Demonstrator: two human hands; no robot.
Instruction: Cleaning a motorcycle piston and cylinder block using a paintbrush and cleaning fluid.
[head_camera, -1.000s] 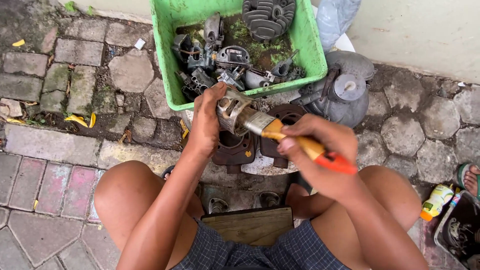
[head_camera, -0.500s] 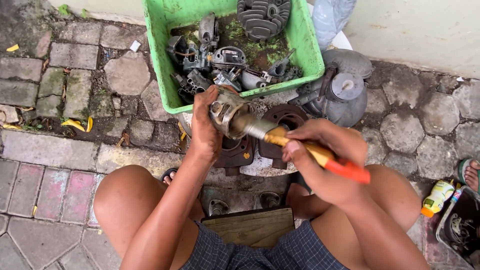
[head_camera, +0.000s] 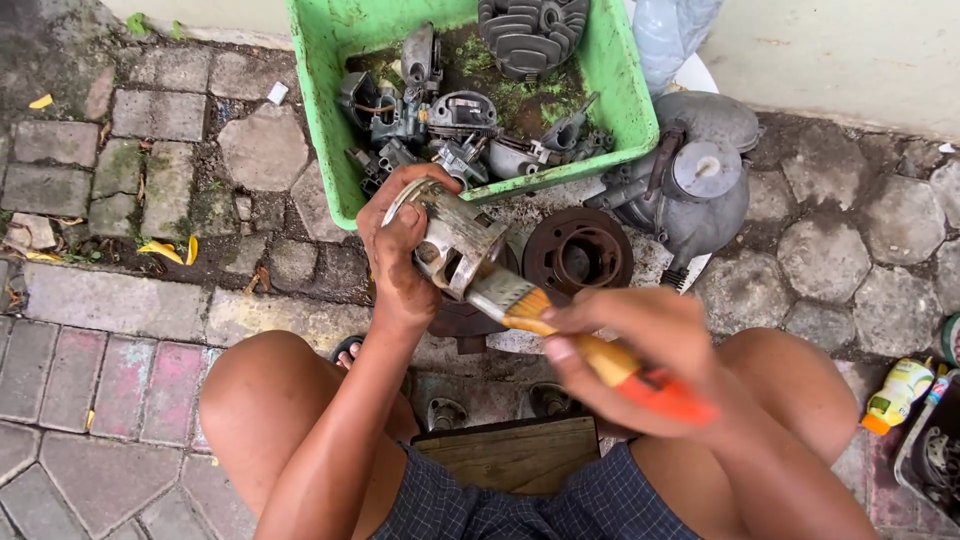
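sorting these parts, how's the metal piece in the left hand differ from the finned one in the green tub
The cylindrical part is pale, smooth-walled and hollow, gripped by the left hand with the paintbrush in the right hand against it. The finned part is dark grey, ribbed, and lies untouched in the green tub. Both are grimy metal.

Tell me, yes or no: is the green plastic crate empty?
No: the green plastic crate holds a heap of grey metal engine parts lying on dirt and moss.

An outdoor repair spot on mossy paving stones (head_camera: 150, 190) — a green crate (head_camera: 330, 120) of grimy engine parts at upper centre, a rusty drum (head_camera: 578, 250) and grey tank (head_camera: 700, 180) beside it.
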